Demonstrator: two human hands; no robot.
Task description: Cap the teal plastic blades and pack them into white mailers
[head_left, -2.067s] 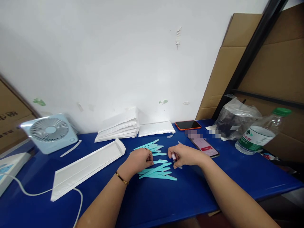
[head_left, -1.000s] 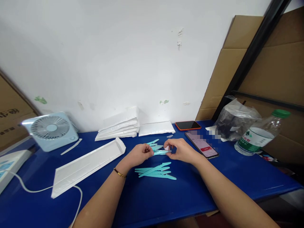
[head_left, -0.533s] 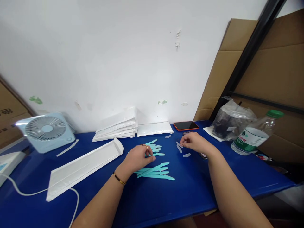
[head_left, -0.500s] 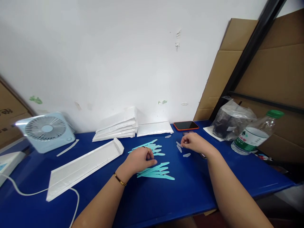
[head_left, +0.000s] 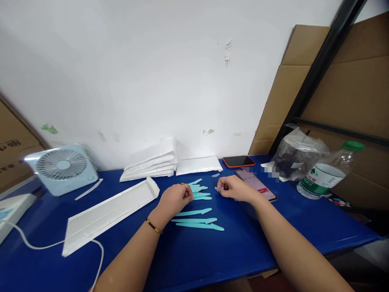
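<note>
My left hand (head_left: 176,199) is closed in a pinch at the near side of an upper group of turquoise eyebrow razors (head_left: 199,188). One eyebrow razor (head_left: 203,198) runs out from its fingertips, their handles partly covered by the hand. Below lie three more turquoise eyebrow razors (head_left: 197,225), slightly fanned, blade ends to the right. To the right, my right hand (head_left: 233,188) pinches a small clear blade cap (head_left: 216,189), just short of the razors' tips. Another clear cap (head_left: 215,175) lies on the blue table behind it.
Behind the hands are stacked white padded mailers (head_left: 148,166) and a flat one (head_left: 199,165); an opened mailer (head_left: 112,215) lies left. A fan (head_left: 63,166) stands farther left. Two phones (head_left: 238,161), a bagged cup (head_left: 299,156) and a water bottle (head_left: 325,174) occupy the right.
My left hand has shifted slightly left and up, and the lower razors are fewer and more spread. My right hand has moved left toward the razors, uncovering the phone screen.
</note>
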